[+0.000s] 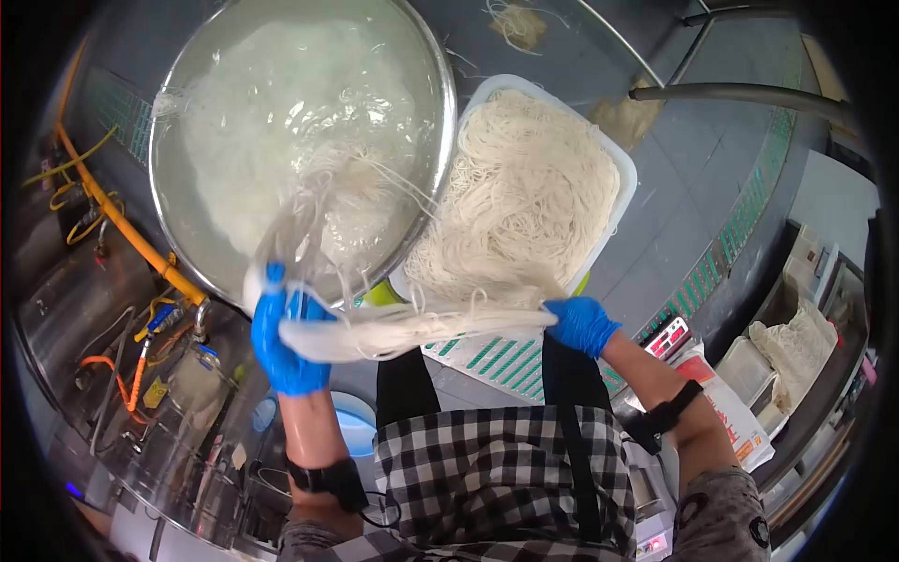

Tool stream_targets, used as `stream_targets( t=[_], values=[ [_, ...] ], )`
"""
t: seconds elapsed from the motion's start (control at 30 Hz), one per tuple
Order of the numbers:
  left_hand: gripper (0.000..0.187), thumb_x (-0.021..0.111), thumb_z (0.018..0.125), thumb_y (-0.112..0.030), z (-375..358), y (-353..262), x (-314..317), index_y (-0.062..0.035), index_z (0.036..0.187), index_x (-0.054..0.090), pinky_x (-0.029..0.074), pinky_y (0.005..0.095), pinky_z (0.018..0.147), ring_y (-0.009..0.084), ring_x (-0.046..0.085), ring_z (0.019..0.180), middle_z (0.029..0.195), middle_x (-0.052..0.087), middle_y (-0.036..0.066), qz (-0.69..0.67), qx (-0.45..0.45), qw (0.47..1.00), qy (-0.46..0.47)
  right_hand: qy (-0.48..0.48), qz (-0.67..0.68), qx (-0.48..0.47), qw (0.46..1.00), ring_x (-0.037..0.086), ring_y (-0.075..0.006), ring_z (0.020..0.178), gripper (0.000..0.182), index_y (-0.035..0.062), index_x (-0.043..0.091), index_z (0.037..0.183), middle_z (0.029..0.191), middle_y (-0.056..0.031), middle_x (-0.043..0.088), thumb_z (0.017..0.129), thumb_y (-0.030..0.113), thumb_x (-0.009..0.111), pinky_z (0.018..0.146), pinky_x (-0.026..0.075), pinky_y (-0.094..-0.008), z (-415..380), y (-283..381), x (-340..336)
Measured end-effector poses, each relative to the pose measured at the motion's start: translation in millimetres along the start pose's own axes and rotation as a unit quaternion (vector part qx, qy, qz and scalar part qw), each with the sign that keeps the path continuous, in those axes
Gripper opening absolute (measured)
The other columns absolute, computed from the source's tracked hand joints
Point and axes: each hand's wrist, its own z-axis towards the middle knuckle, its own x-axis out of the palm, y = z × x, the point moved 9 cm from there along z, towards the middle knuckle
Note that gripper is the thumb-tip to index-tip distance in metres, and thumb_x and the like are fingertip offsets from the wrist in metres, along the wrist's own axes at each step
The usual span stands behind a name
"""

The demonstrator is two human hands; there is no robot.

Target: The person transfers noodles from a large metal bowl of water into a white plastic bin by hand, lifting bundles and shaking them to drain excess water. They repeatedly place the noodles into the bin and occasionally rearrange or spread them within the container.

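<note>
A thick bundle of white noodles (421, 330) stretches between my two blue-gloved hands. My left hand (292, 335) is closed round its left end, beside the near rim of a large round metal basin (448, 140). From that hand more noodles (304, 211) trail into the cloudy water (281, 103) in the basin. My right hand (582, 326) grips the other end, just in front of a white tub (626, 178). Heaped in the tub are more white noodles (534, 187), some of them hanging towards the bundle.
Orange piping (131, 234) and metal kitchen equipment stand at the left. Green slotted drain grating (712, 272) crosses the grey floor. A digital scale display (669, 337) and a printed sack (726, 398) are at the right. A blue-white bucket (354, 426) stands near my left forearm.
</note>
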Motion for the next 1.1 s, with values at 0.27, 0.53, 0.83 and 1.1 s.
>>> stream_targets(
  t=[0.27, 0.53, 0.83, 1.1],
  values=[
    [0.027, 0.057, 0.07, -0.005, -54.7, -19.5, 17.1, -0.0045, 0.096, 0.047, 0.039, 0.025, 0.052, 0.0123, 0.047, 0.059, 0.078, 0.049, 0.003, 0.017, 0.057, 0.997, -0.054, -0.027, -0.039, 0.163, 0.986, 0.055, -0.0295, 0.079, 0.029, 0.0117, 0.055, 0.093, 0.089, -0.0138, 0.056, 0.066, 0.023, 0.054, 0.071, 0.043, -0.0368, -3.4, -84.8, -34.3],
    [0.03, 0.055, 0.075, -0.007, -129.7, 100.9, 111.4, -0.0018, 0.103, 0.046, 0.042, 0.025, 0.071, 0.0127, 0.05, 0.085, 0.096, 0.051, 0.007, 0.054, -0.168, 0.98, 0.092, -0.25, 0.29, -0.133, 0.914, 0.035, -0.0279, 0.113, 0.067, 0.003, 0.021, 0.126, 0.123, -0.0167, 0.033, 0.071, 0.013, 0.057, 0.094, 0.028, -0.0334, 4.9, 107.7, -114.5],
    [0.046, 0.046, 0.071, 0.003, -108.5, 91.0, 86.2, 0.0022, 0.116, 0.036, 0.029, 0.036, 0.09, 0.0288, 0.038, 0.108, 0.116, 0.039, 0.018, 0.254, 0.076, 0.929, 0.259, -0.276, 0.676, -0.127, 0.672, 0.04, -0.0243, 0.1, 0.055, 0.003, 0.029, 0.12, 0.109, -0.0139, 0.04, 0.073, 0.014, 0.055, 0.086, 0.03, -0.0315, -19.9, 59.9, -103.8],
    [0.035, 0.046, 0.074, -0.009, 67.0, 154.4, 45.7, 0.001, 0.108, 0.044, 0.03, 0.0359, 0.091, 0.0261, 0.041, 0.103, 0.109, 0.047, 0.014, 0.22, 0.207, 0.936, 0.18, -0.156, 0.616, -0.106, 0.765, 0.041, -0.021, 0.089, 0.047, 0.0044, 0.034, 0.115, 0.099, -0.0109, 0.043, 0.073, 0.015, 0.054, 0.077, 0.032, -0.0298, -108.2, 81.8, -108.3]
  ],
)
